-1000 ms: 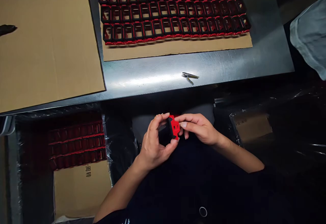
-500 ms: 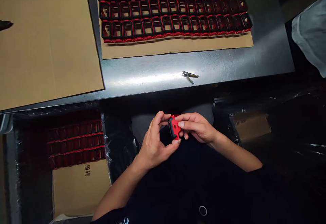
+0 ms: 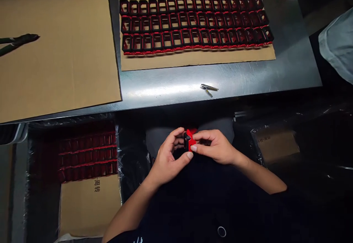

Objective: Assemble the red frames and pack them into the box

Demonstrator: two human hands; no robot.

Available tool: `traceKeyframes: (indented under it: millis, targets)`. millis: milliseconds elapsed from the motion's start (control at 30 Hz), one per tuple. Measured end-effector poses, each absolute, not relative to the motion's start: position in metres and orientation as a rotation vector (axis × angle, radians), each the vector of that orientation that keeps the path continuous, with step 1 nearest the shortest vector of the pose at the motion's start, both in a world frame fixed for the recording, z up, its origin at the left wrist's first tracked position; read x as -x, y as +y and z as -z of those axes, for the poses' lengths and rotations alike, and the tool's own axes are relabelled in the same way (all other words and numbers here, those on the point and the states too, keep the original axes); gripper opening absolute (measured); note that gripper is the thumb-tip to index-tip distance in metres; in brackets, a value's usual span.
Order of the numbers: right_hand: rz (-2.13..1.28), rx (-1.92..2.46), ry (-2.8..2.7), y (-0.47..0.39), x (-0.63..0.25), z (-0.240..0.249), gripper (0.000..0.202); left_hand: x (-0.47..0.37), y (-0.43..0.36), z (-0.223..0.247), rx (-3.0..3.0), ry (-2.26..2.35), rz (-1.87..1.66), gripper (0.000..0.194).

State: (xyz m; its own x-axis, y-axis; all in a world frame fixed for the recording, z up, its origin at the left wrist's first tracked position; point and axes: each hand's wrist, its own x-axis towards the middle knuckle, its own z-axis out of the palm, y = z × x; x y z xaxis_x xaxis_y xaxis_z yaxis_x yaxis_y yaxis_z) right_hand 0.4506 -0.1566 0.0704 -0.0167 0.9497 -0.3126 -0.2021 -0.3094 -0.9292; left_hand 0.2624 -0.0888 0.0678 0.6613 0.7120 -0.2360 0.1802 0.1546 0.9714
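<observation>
A small red and black part (image 3: 189, 142) is held over my lap, in front of the table's near edge. My right hand (image 3: 216, 146) pinches its red side between thumb and fingers. Around its black side curls my left hand (image 3: 168, 158), the fingertips behind it and the thumb near its lower edge. Similar red and black frames (image 3: 176, 38) stand in three rows on a cardboard sheet (image 3: 165, 64) on the metal table (image 3: 160, 95).
Small tweezers or snips (image 3: 209, 88) lie near the table's front edge. Dark-handled pliers (image 3: 19, 41) rest on the left cardboard (image 3: 63, 66). A plastic-lined box (image 3: 91, 206) at lower left holds more red parts (image 3: 88, 158). Another person's pale sleeve (image 3: 338, 46) is at right.
The part has turned in my fingers, and my left thumb and fingers have loosened slightly around it. The view has shifted, showing more of the pliers and the upper table.
</observation>
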Motion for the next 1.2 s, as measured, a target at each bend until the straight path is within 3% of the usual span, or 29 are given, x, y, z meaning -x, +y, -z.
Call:
traceKeyframes:
  millis: [133,233,467,800,1200]
  targets:
    - [-1.345,1.314,-1.161,-0.159,-0.451,-0.070,0.016,-0.273,-0.086,-0.080,-1.349,0.916,-0.478,0.022]
    - [-1.344,1.295,-1.204,-0.159,-0.450,-0.072,0.015,-0.279,-0.082,-0.087,-1.453,0.965,-0.447,0.012]
    - [-1.574,1.232,-1.003,-0.160,-0.443,-0.079,0.015,-0.280,-0.076,-0.072,-1.373,1.062,-0.304,0.041]
    - [-1.792,1.200,-0.510,-0.156,-0.440,-0.074,0.038,-0.276,-0.079,-0.065,-1.327,1.120,-0.240,0.041]
    - [-1.625,1.291,-0.758,-0.157,-0.440,-0.070,0.023,-0.273,-0.079,-0.064,-1.396,1.063,-0.345,0.043]
